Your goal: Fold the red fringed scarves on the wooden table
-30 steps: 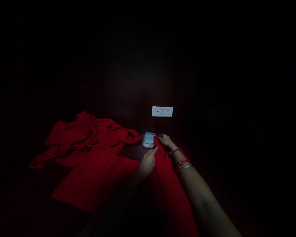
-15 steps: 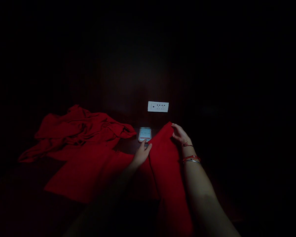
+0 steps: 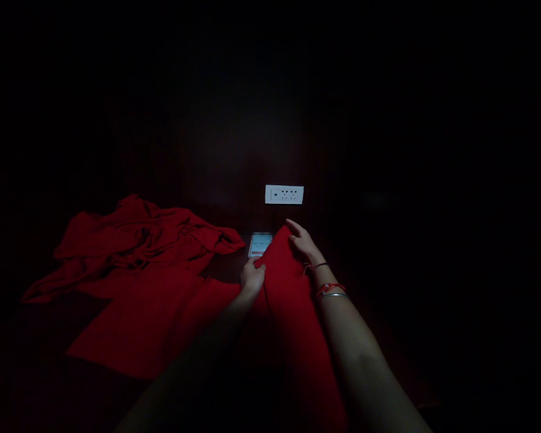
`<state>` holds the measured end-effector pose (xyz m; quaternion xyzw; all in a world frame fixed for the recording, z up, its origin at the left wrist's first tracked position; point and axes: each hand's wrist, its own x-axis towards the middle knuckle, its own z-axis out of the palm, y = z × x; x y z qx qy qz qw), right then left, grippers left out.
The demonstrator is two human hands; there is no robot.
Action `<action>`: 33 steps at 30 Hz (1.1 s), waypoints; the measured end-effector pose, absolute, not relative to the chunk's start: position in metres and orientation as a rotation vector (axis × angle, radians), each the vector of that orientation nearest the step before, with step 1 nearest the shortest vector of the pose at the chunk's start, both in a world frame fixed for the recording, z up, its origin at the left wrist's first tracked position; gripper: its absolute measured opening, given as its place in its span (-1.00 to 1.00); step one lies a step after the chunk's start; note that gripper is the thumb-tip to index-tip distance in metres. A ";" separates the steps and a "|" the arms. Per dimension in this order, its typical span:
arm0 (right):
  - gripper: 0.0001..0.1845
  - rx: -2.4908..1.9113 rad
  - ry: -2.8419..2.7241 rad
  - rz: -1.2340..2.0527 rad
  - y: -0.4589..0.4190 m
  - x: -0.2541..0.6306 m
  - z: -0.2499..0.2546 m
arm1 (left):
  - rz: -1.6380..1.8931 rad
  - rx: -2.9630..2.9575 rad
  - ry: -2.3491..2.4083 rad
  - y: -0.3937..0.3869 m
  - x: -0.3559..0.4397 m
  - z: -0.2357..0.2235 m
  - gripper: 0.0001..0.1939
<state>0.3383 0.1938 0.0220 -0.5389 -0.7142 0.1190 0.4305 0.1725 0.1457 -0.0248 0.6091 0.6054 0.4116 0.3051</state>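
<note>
A long strip of red cloth (image 3: pixel 293 313) runs from near the phone down toward me. My left hand (image 3: pixel 253 275) pinches its upper left corner between thumb and fingers. At the top right corner, my right hand (image 3: pixel 302 240) grips the edge, with bracelets on the wrist. More red cloth (image 3: pixel 130 319) lies flat to the left, its border with the held strip lost in shadow. Behind that is a crumpled red heap (image 3: pixel 148 234). A lit phone (image 3: pixel 260 243) sits just beyond my left hand, its lower right part covered by the held cloth.
A white socket panel (image 3: pixel 284 194) is on the dark wall behind the phone. A patch of dark tabletop (image 3: pixel 228 267) shows between the heap and my left hand. Most of the surroundings are too dark to make out.
My right hand has moved left, bringing its corner of the cloth nearer my left hand. The left hand's fingers have closed further on the cloth, which now covers part of the phone.
</note>
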 end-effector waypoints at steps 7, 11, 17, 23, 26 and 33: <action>-0.39 -1.982 -1.794 0.186 0.199 0.327 0.001 | 0.860 1.964 1.847 0.142 0.164 -0.021 -0.61; -0.48 -2.052 -1.782 0.188 0.199 0.333 -0.005 | 0.740 2.024 1.851 0.147 0.155 -0.023 -0.67; -0.63 -2.076 -1.787 0.050 0.191 0.334 -0.002 | 0.658 2.175 1.993 0.142 0.150 -0.023 -0.61; -0.58 -1.969 -1.962 -0.096 0.187 0.321 0.006 | 0.837 2.562 1.689 0.136 0.154 -0.025 -0.60; -0.48 -1.966 -2.205 0.085 0.188 0.314 0.004 | 0.590 2.606 1.474 0.136 0.155 -0.030 -0.59; -0.32 -2.114 -2.144 0.374 0.183 0.310 -0.014 | 0.235 2.430 1.567 0.134 0.156 -0.030 -0.43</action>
